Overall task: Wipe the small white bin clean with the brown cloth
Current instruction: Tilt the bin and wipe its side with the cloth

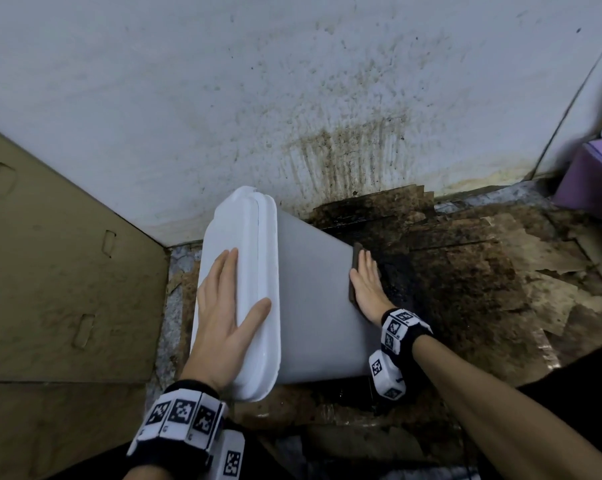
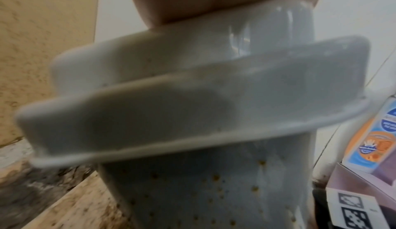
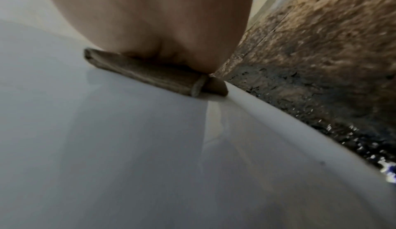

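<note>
The small white bin (image 1: 310, 296) lies tipped on its side on the floor, its lid end to the left. My left hand (image 1: 223, 306) rests flat on the lid (image 1: 254, 237) with straight fingers. My right hand (image 1: 367, 282) presses the folded brown cloth (image 1: 355, 254) flat against the bin's right end, fingers straight. In the right wrist view the cloth (image 3: 145, 75) sits under my palm on the smooth white bin (image 3: 128, 148). In the left wrist view the bin's underside (image 2: 203, 198) shows small brown specks below the lid rim (image 2: 193, 105).
A stained white wall (image 1: 292, 98) stands behind the bin. Dirty brown cardboard (image 1: 465, 271) covers the floor to the right. A tan cardboard box (image 1: 50, 271) stands close on the left. A purple box (image 1: 594, 181) is at the far right.
</note>
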A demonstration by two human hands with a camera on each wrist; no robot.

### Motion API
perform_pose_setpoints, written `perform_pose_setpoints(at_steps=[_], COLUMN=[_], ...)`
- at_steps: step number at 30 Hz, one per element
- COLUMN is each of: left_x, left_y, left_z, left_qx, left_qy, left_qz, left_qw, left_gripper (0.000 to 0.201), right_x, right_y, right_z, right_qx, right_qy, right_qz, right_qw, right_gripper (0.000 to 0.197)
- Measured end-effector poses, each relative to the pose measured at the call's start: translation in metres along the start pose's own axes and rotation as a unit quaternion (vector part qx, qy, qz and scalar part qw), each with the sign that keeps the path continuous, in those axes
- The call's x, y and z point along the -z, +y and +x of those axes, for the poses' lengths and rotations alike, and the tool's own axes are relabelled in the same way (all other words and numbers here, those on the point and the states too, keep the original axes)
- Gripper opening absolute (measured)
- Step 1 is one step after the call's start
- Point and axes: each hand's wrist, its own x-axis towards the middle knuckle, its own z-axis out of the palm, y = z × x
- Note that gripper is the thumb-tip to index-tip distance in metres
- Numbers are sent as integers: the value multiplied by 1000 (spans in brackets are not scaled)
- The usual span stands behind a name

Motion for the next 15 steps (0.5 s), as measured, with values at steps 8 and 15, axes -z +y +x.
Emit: perform_pose_setpoints(at_steps=[8,15], left_x=[-3,-4], left_y=[4,2], left_z=[0,1], left_qx=[-5,-5], left_qy=[8,11], left_qz=[13,12], left_qw=[1000,1000], left_gripper=[87,86], right_x=[-13,-15], right_y=[-65,-71], right_z=[-32,-45], right_qx=[105,215], right_qy=[-32,-41], right_qz=[19,-7], right_qw=[994,976], right_gripper=[59,57])
